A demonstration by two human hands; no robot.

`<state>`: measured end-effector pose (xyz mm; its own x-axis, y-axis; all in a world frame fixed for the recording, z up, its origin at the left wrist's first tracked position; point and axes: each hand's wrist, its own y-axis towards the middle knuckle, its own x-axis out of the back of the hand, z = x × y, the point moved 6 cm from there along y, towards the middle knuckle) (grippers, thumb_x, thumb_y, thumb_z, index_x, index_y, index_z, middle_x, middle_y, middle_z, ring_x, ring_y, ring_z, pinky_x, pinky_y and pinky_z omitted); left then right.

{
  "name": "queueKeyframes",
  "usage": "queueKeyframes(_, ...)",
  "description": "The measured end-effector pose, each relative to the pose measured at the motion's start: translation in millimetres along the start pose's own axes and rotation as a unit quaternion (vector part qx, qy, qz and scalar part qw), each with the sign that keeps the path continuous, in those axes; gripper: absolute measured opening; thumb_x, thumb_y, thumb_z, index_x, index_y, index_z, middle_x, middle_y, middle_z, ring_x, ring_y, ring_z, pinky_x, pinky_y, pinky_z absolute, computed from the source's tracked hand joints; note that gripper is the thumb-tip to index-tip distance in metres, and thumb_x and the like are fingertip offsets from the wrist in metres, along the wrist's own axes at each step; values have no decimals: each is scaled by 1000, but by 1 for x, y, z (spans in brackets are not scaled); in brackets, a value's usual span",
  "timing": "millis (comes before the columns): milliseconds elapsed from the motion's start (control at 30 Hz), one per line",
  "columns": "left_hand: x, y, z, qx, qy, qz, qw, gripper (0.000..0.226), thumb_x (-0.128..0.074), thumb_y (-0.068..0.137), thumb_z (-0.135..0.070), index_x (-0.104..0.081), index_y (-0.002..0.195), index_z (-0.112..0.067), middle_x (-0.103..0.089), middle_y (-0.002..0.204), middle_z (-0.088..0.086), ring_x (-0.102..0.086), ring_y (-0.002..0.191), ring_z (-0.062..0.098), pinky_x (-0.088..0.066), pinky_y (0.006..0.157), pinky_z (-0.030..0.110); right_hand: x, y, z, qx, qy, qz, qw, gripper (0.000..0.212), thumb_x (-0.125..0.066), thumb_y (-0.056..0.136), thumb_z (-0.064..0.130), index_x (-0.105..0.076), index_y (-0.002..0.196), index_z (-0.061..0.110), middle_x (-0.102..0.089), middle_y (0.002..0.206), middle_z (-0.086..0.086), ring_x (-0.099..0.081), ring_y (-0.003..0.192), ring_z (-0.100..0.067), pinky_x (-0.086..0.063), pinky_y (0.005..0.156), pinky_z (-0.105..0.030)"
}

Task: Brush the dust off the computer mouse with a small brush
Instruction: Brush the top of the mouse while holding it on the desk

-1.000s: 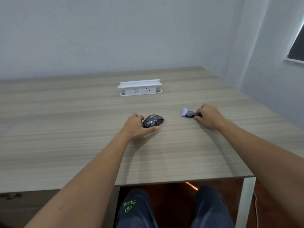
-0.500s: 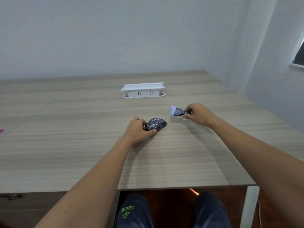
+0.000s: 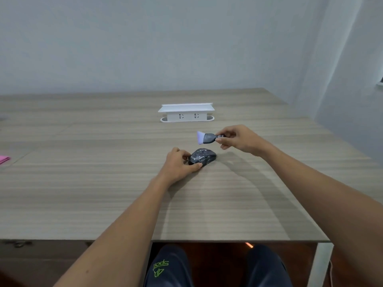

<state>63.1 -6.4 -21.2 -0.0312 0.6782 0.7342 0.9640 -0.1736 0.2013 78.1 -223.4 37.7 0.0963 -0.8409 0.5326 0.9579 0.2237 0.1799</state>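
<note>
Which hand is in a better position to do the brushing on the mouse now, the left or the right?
The right hand. It already pinches the brush by its handle, bristles in the air just above the mouse. The left hand grips the mouse's near end on the table, so it is busy steadying it.

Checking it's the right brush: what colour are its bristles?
Pale purple-white bristles on a dark grey brush, head view.

A dark computer mouse (image 3: 202, 156) is held on the wooden table (image 3: 83, 183) by the left hand (image 3: 178, 166). A small brush (image 3: 207, 138) is pinched by the right hand (image 3: 238, 138), seemingly raised above the mouse, bristles pointing left. A white socket box (image 3: 186, 112) is seen behind.
</note>
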Motion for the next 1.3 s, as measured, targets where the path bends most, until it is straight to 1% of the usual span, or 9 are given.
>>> queueKeyframes(100, 0, 2, 2, -1, -1, 4, 1000, 52, -81, 77, -39, -68, 116, -8, -52, 114, 10, -55, 106, 19, -41, 89, 20, -3, 6, 7, 5, -27, 9, 1000, 29, -64, 96, 9, -65, 123, 1, -66, 92, -12, -68, 77, -23, -55, 70, -11)
queueKeyframes(167, 0, 2, 4, -1, -5, 7, 1000, 53, -81, 76, -39, -68, 116, -8, -52, 114, 9, -55, 106, 20, -42, 90, 22, -5, 9, 10, 7, -46, 12, 999, 28, -61, 98, 10, -65, 124, 3, -67, 95, -13, -68, 77, -21, -52, 66, -7)
queueKeyframes(300, 0, 4, 4, -1, -9, 12, 1000, 52, -82, 75, -39, -69, 114, -9, -51, 113, 8, -55, 103, 19, -44, 90, 25, -11, 14, 14, 9, -95, 14, 995, 22, -58, 98, 9, -67, 118, 4, -67, 92, -9, -68, 75, -18, -53, 69, -10)
queueKeyframes(433, -1, 6, 4, -2, -12, 16, 1000, 50, -83, 73, -40, -70, 110, -9, -50, 111, 7, -55, 97, 15, -40, 80, 20, -15, 19, 15, 12, -163, 13, 986, 21, -55, 97, 8, -70, 110, 8, -69, 86, -8, -70, 75, -21, -53, 73, -23)
queueKeyframes(600, 0, 8, 3, -10, 13, 19, 1000, 52, -83, 72, -43, -71, 110, -9, -52, 110, 7, -58, 96, 16, -42, 79, 20, -9, 25, 20, 30, -260, 3, 965, 22, -54, 94, 5, -72, 105, 8, -59, 75, 9, -59, 72, -18, -47, 72, -28)
queueKeyframes(800, 1, 10, 3, -15, 14, 17, 1000, 46, -83, 71, -44, -74, 102, -11, -53, 101, 5, -58, 91, 16, -40, 73, 20, -26, 27, 43, 72, -308, 30, 948, 26, -52, 91, 4, -73, 104, 10, -71, 100, -7, -59, 85, -18, -46, 74, -27)
queueKeyframes(1000, 1, 10, 4, -18, 11, 11, 1000, 48, -83, 72, -43, -74, 106, -11, -53, 104, 7, -57, 87, 15, -40, 73, 18, -25, 30, 48, 58, -350, 45, 934, 30, -49, 88, 1, -72, 105, 7, -67, 103, -9, -62, 95, -27, -52, 81, -36)
queueKeyframes(1167, 2, 10, 3, -21, 14, 4, 1000, 49, -83, 71, -42, -74, 107, -10, -54, 104, 8, -59, 90, 17, -43, 75, 20, -17, 27, 39, 38, -370, 32, 928, 30, -50, 90, 0, -70, 110, 5, -52, 87, 6, -56, 100, -22, -44, 80, -27)
queueKeyframes(1300, 2, 10, 4, -20, 5, 7, 1000, 48, -84, 71, -42, -75, 106, -11, -53, 103, 7, -60, 91, 18, -47, 78, 23, -29, 26, 50, 72, -349, 32, 934, 30, -49, 90, 2, -71, 109, 5, -66, 107, -13, -62, 99, -29, -52, 85, -39)
